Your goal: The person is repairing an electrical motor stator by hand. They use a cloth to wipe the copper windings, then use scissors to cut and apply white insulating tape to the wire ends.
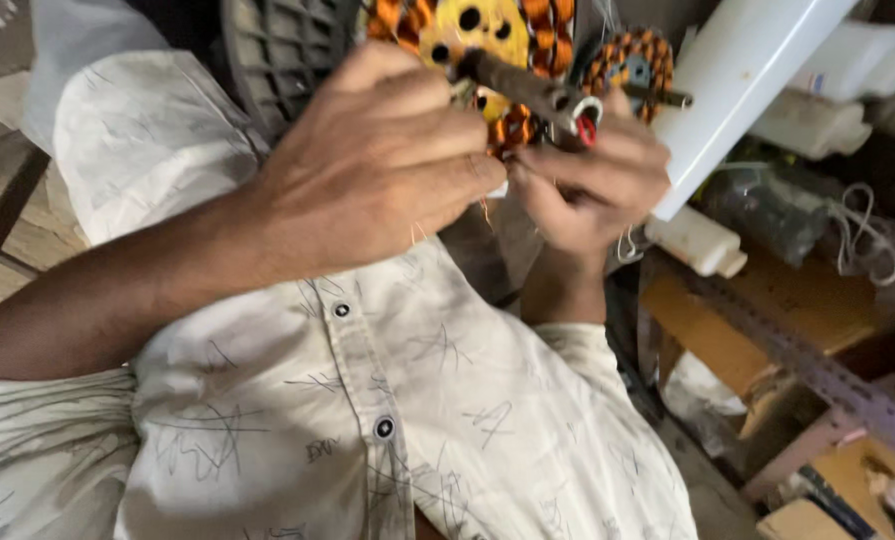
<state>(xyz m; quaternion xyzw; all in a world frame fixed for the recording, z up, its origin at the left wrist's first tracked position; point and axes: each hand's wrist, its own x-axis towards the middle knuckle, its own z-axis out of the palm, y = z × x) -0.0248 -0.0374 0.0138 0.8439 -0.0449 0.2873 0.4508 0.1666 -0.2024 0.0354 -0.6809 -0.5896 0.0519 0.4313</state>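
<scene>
My left hand (377,165) and my right hand (592,175) are raised close together in front of my chest, both closed around a fan motor stator (467,30) with a yellow core and orange copper windings. A dark metal shaft (517,85) sticks out of it across my fingers. My right fingers pinch thin wires, one with a red end (585,130), next to the shaft. A second wound coil (629,65) shows just behind my right hand. My white patterned shirt (387,400) fills the lower view.
A white plastic fan blade (737,80) slants at the upper right. Below it stand a white capacitor-like block (697,240), loose white wires (867,240), and slotted metal shelving (807,360) with cardboard. A dark grille (277,50) is at the top left.
</scene>
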